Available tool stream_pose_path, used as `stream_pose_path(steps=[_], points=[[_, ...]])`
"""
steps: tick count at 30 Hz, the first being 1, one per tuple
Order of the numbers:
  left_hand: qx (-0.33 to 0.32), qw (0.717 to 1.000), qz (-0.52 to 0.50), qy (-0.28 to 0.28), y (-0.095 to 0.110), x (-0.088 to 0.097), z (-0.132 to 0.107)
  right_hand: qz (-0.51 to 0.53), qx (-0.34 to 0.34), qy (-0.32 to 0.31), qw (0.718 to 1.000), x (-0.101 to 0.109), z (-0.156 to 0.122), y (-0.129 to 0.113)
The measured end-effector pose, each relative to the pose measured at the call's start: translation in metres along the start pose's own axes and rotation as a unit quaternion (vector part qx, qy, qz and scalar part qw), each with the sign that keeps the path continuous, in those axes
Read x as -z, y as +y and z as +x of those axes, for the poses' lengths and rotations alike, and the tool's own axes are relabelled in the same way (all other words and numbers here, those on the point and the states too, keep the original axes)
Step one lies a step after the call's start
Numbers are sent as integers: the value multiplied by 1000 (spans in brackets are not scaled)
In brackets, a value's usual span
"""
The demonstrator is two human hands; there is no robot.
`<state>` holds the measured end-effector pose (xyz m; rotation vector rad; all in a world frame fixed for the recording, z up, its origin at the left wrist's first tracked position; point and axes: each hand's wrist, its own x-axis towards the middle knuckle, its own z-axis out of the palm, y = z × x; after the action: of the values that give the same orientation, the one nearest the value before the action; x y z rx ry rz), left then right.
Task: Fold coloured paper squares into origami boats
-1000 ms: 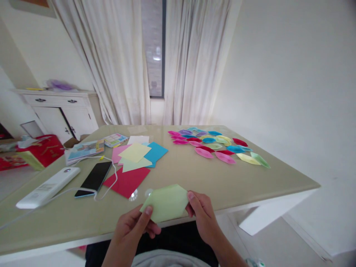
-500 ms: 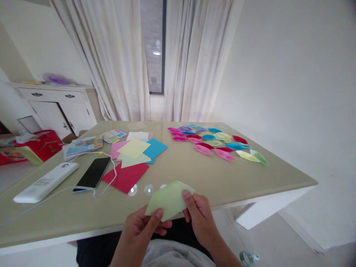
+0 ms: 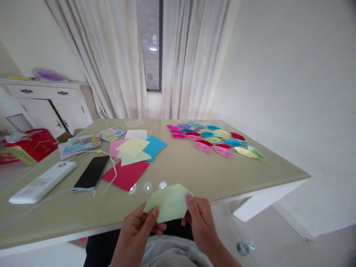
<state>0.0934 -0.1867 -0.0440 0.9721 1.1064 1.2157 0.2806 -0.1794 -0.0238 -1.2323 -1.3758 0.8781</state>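
Note:
A pale green piece of folded paper (image 3: 170,203) is held at the table's front edge, roughly six-sided, with its face tilted up at me. My left hand (image 3: 141,224) pinches its left corner, thumb on top and fingers beneath. At the opposite end, my right hand (image 3: 199,218) grips the paper the same way. Ahead on the right lie several folded leaf-shaped papers (image 3: 202,147) in pink, red, blue, purple, yellow and green. Flat paper sheets overlap to the left: a red sheet (image 3: 126,176), a yellow sheet (image 3: 133,147), a blue sheet (image 3: 155,147) and others.
On the left of the table (image 3: 178,167) lie a white power bank (image 3: 43,181), a black phone (image 3: 92,172) with a white cable, and booklets (image 3: 80,144). A plastic bottle (image 3: 244,248) is on the floor. A white cabinet (image 3: 52,107) stands behind.
The green paper has turned slightly in my hands, showing a broader face and a flatter lower edge. Both hands keep their hold. The camera view has shifted a little.

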Motion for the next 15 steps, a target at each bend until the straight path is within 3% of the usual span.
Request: stream_pose_path(steps=[4,9,15], points=[[0,1000,-2,13,1,0,-5,20,0,0,1000,2,3,1],[-12,999,21,25,0,4,-5,23,63,-2,998,7,7,-5],[-37,998,36,27,-1,7,-6,44,4,-42,998,9,4,-3]])
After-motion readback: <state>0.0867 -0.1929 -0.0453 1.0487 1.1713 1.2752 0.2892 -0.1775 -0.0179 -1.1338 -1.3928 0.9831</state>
